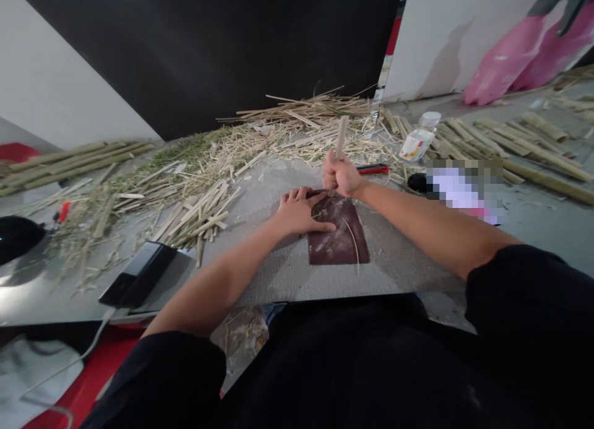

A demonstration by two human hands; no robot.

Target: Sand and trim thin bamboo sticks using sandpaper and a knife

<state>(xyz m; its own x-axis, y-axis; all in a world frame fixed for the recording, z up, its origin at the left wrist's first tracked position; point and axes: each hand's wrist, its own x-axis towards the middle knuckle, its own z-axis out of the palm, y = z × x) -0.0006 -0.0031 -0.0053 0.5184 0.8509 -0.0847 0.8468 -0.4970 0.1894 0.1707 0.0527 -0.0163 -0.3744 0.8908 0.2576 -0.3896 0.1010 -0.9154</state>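
- Head view: the left hand (301, 213) lies flat with fingers spread and straight, gripping nothing, palm pressed on the near-left corner of a dark brown abrasive sheet (341, 246).
- The right hand (341, 176) is closed in a fist around a bamboo strip (342, 134), which stands upright out of the fist; its lower end is hidden but seems to meet the sheet's far edge.
- A red-handled tool (374, 169) lies just beyond the right knuckles.
- Cut bamboo splits (199, 217) are heaped left of the left fingertips, well apart.
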